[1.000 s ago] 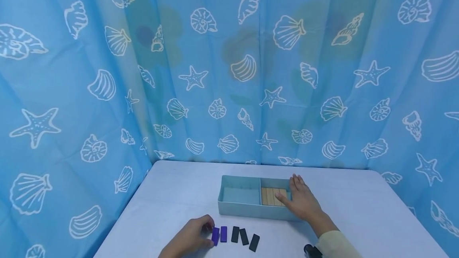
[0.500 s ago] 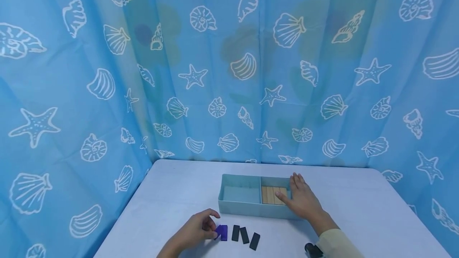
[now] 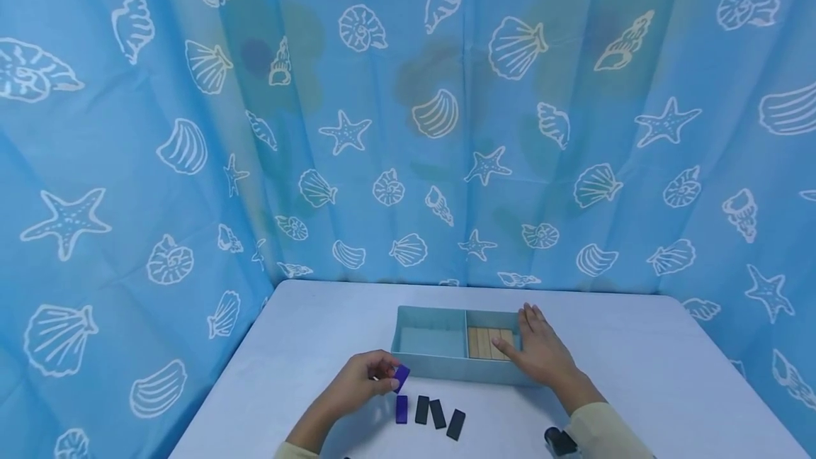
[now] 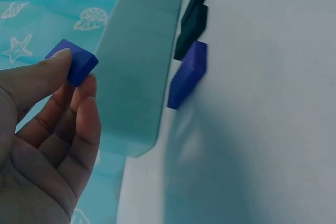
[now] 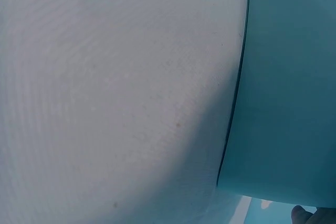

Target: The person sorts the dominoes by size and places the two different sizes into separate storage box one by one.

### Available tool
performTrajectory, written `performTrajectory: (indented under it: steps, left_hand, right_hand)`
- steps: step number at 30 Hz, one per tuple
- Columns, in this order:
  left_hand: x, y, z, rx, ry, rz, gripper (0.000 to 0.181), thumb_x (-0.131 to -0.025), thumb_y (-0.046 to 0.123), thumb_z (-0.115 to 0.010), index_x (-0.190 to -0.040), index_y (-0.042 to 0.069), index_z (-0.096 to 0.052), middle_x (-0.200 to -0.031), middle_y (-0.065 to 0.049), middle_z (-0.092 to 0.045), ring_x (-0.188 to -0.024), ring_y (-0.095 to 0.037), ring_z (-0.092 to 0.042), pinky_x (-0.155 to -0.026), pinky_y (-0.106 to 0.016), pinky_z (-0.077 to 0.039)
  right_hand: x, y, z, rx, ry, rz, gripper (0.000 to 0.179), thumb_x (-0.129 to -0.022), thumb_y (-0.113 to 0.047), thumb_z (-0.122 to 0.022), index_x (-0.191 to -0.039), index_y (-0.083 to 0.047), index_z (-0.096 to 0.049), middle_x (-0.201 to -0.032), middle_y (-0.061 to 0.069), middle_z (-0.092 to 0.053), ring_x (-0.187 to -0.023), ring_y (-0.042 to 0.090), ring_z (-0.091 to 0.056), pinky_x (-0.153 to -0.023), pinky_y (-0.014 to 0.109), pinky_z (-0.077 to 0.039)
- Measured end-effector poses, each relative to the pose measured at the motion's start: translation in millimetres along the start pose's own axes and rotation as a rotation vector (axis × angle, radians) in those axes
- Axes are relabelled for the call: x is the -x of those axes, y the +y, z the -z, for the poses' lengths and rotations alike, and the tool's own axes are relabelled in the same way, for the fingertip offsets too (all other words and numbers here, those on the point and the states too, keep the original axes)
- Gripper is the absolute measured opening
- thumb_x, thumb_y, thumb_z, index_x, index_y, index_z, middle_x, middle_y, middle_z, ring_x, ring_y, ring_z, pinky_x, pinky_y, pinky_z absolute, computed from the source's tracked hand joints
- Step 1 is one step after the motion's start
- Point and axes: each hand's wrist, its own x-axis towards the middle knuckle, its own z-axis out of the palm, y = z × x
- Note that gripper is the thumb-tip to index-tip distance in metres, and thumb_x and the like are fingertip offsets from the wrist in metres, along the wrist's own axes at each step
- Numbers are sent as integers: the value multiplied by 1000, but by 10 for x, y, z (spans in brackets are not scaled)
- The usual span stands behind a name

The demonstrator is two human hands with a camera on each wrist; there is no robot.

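Observation:
My left hand (image 3: 358, 382) pinches a small purple block (image 3: 401, 377) between thumb and fingers, raised by the near wall of the light-blue box (image 3: 459, 367). In the left wrist view that purple block (image 4: 80, 62) is tilted at the fingertips. Below it on the table lies a second purple block (image 3: 401, 409). Just right of that are three black blocks (image 3: 437, 414). My right hand (image 3: 545, 355) rests on the right end of the box, fingers extended and thumb over the right compartment. Only a bit of it (image 5: 300, 214) shows in the right wrist view.
A divider splits the box. Several pale wooden blocks (image 3: 486, 343) lie side by side in its right compartment. A dark object (image 3: 559, 440) is beside the right sleeve. The white table (image 3: 331, 331) ends at a blue shell-patterned curtain (image 3: 382, 126).
My left hand has picked up the left purple block from the table and lifted it up and right toward the box. My right hand has stayed on the box's right end.

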Motion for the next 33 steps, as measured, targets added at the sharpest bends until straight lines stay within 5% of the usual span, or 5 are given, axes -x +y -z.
performTrajectory:
  steps: [20,28,33]
  left_hand:
    - [-461,338,-79,97,16,-120,27,-91,7,-68,-117,14,-64,-97,-2,-62,-81,-15,-67,-66,-30,-58]
    - [-730,389,-89,115,-35,-121,27,-91,6,-68,-117,12,-64,-97,-3,-63,-80,-16,-69,-65,-31,-58]
    - [-900,419,-55,161,-43,-66,26,-91,6,-68,-116,12,-63,-96,-6,-63,-81,-19,-70,-67,-35,-59]
  right_hand:
    - [2,-20,10,-22,-9,15,102,-93,-68,-41,-146,16,-17,-155,32,-13,-143,46,-7,-113,58,-14]
    - [13,-20,3,-17,-3,12,102,-93,-68,-41,-146,16,-18,-155,31,-13,-143,46,-7,-113,59,-14]
    - [5,-5,-3,-10,8,16,102,-93,-69,-40,-147,15,-18,-155,31,-13,-143,46,-7,-113,58,-14]
